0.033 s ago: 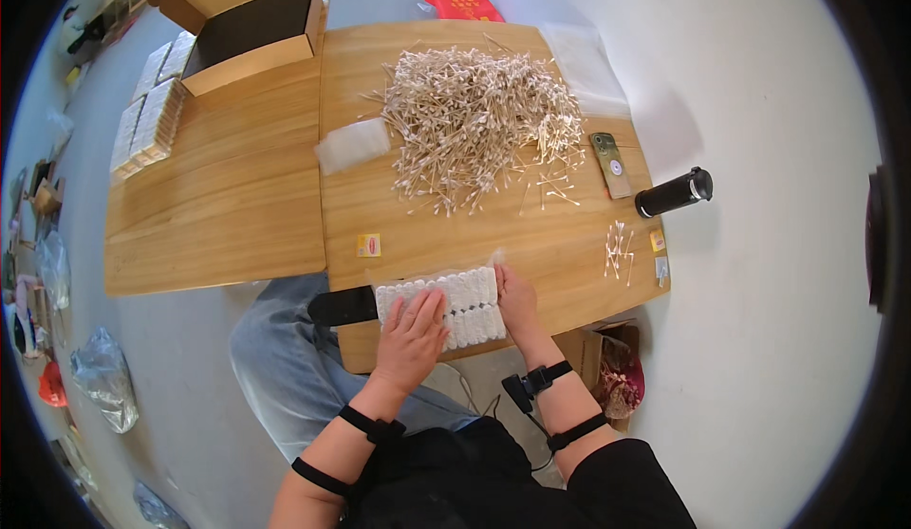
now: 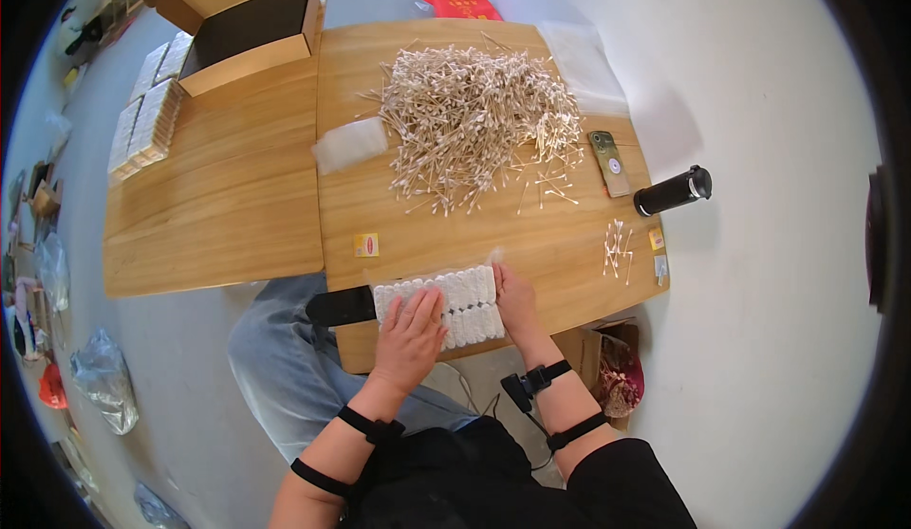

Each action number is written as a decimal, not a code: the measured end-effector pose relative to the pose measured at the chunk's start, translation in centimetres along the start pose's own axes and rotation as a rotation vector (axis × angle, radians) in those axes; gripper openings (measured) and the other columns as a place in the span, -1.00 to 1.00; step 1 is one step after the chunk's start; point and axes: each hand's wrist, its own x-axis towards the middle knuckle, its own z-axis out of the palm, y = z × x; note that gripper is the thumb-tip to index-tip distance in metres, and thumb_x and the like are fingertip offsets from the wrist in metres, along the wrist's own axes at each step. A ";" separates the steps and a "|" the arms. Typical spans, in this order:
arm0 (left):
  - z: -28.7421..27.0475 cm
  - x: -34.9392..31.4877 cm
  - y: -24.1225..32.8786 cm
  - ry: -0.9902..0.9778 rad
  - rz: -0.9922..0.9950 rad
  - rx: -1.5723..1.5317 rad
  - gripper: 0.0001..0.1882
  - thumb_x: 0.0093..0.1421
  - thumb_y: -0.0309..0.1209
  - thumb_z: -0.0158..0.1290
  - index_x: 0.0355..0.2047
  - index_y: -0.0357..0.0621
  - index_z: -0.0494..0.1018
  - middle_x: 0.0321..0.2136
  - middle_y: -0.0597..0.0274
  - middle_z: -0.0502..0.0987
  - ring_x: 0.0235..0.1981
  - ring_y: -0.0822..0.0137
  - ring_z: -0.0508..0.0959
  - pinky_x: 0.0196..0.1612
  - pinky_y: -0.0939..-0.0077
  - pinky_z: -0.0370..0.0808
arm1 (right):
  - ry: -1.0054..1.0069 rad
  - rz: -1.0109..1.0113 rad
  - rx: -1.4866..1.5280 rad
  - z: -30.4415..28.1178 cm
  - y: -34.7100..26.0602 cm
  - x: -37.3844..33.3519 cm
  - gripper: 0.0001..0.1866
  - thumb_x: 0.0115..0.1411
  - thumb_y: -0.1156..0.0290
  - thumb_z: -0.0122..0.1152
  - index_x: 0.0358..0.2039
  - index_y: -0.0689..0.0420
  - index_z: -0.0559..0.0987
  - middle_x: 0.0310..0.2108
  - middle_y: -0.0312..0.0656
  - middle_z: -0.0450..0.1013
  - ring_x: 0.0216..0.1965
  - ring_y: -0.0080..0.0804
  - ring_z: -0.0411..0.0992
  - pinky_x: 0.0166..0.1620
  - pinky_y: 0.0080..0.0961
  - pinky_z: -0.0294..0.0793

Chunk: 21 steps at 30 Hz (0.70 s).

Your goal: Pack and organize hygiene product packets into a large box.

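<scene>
Near the table's front edge lies a flat pack of cotton swabs, white bundles in two rows inside what looks like a clear plastic bag. My left hand rests flat on the left part of the pack, fingers stretched out. At the pack's right end, my right hand closes on the bag's edge; its fingertips are partly hidden. A black flat object touches the pack's left end and juts past the table edge over my leg. Beyond my hands spreads a large heap of loose cotton swabs.
Left of the heap lie clear plastic bags; a small yellow card is nearer. A phone, a black bottle and a few loose swabs are right. Far left are an open cardboard box and stacked swab packs.
</scene>
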 end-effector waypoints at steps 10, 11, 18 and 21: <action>-1.1 2.8 0.5 0.020 -0.102 -0.073 -0.41 0.21 -0.19 -0.02 0.21 -0.17 0.26 0.25 0.14 0.24 0.30 0.19 0.18 0.32 0.11 0.03 | -0.044 -0.011 0.008 0.0 0.5 1.1 -0.59 0.36 0.04 -0.18 -0.32 0.07 0.52 -0.46 0.09 0.47 -0.38 0.17 0.44 -0.37 -0.07 0.39; -1.2 2.4 0.7 -0.004 -0.102 -0.076 -0.41 0.21 -0.17 -0.02 0.21 -0.14 0.26 0.26 0.14 0.23 0.30 0.18 0.18 0.32 0.07 0.01 | -0.055 -0.046 -0.001 -0.1 0.4 1.3 -0.59 0.36 0.04 -0.18 -0.34 0.07 0.52 -0.46 0.09 0.47 -0.38 0.17 0.43 -0.37 -0.07 0.38; -1.7 1.0 0.6 -0.056 -0.089 -0.117 -0.43 0.21 -0.15 -0.02 0.21 -0.03 0.28 0.27 0.07 0.20 0.30 0.08 0.15 0.31 -0.06 -0.03 | -0.078 -0.036 0.005 0.3 -0.1 0.2 -0.59 0.36 0.05 -0.18 -0.36 0.09 0.50 -0.45 0.09 0.48 -0.38 0.18 0.43 -0.37 -0.05 0.38; -1.6 2.7 0.3 -0.039 -0.115 -0.110 -0.42 0.21 -0.13 -0.02 0.21 -0.05 0.28 0.27 0.06 0.19 0.31 0.08 0.14 0.31 -0.06 -0.04 | -0.054 0.013 0.020 0.5 0.0 0.9 -0.61 0.35 0.07 -0.16 -0.37 0.09 0.51 -0.46 0.08 0.48 -0.39 0.18 0.44 -0.37 -0.04 0.38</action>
